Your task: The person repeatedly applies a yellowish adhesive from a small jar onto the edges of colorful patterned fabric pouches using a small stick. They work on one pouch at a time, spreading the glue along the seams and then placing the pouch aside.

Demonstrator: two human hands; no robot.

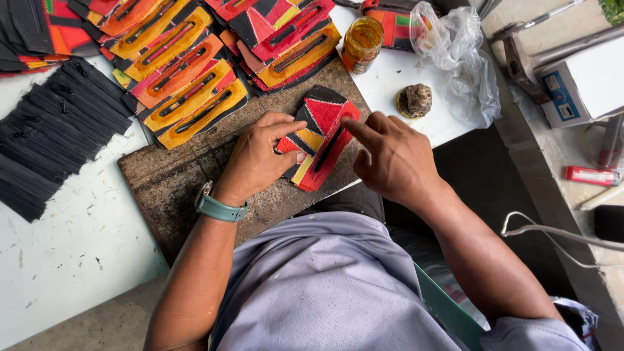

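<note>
- Left hand [259, 156]: lies palm down on the left half of a patchwork fabric piece [318, 133] in red, black and yellow, fingers curled, thumb tip pressing its lower left edge. Pins the piece flat, no real grasp around it.
- Right hand [390, 156]: index finger stretched out, tip pressing on the red right edge of the same piece, next to the long black slot; other fingers folded in. Holds nothing.
- Fabric piece: flat on a worn brown work board [175, 182], tilted, upper end toward the far side of the board, lower end near the board's front edge.
- Board sits on a white table [71, 253], scuffed and speckled.
- Teal wristwatch [218, 207] on the left wrist.
- Far side of the board: overlapping rows of orange and yellow pieces with slots [182, 78], more red ones [292, 39] to their right, touching the board's far edge.
- Left of the table: fanned stack of black zippers [55, 130], well apart from the hands.
- Beyond the right hand: amber jar [362, 42], crumpled clear plastic bag [461, 65], small lumpy brown object [415, 100] just beside the bag.
- Person wears a grey-lilac shirt [338, 286].
</note>
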